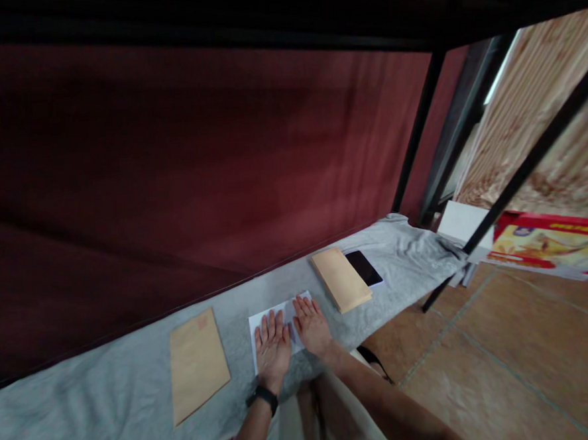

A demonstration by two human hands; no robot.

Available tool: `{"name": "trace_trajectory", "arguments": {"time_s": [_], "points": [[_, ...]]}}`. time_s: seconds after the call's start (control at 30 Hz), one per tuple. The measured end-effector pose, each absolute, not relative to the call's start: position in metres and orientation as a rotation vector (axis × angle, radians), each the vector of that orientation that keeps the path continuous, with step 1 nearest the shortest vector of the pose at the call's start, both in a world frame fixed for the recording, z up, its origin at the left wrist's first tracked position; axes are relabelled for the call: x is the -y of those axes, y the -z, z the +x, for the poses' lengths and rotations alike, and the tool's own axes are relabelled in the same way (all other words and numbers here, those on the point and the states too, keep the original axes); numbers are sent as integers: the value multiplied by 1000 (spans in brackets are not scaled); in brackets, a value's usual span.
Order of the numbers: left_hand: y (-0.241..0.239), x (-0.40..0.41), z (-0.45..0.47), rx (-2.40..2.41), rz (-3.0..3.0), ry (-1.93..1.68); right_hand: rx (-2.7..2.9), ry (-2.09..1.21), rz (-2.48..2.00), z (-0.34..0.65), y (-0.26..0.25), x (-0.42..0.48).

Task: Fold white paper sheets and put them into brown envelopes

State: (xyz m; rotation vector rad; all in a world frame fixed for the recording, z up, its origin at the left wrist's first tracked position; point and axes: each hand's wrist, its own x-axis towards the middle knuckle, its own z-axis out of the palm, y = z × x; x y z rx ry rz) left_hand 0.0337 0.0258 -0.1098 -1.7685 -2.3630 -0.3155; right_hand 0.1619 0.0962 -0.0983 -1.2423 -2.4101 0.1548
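A white sheet of paper (286, 311) lies on the grey cloth in front of me, partly covered by both hands. My left hand (272, 347), with a dark watch on its wrist, rests flat on the sheet's left part, fingers stretched out. On the right part, my right hand (311, 325) lies flat too, palm down. A brown envelope (197, 365) is to the left of my hands. To the right is a stack of brown envelopes (341, 278), beside a dark-screened tablet (364, 267) that it partly overlaps.
The grey cloth (120, 390) covers a long narrow surface against a dark red curtain (221, 165). Black frame posts (421, 132) rise at the right. A white box (466, 221) and a red and yellow carton (549, 244) stand beyond, above the tiled floor (482, 368).
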Motion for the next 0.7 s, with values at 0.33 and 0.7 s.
{"name": "trace_trajectory", "arguments": {"time_s": [0.33, 0.7], "points": [[115, -18, 28, 2449, -1626, 396, 2434, -180, -1283, 160, 106, -96], [118, 8, 12, 2497, -1465, 447, 2357, -50, -1319, 189, 119, -95]]}}
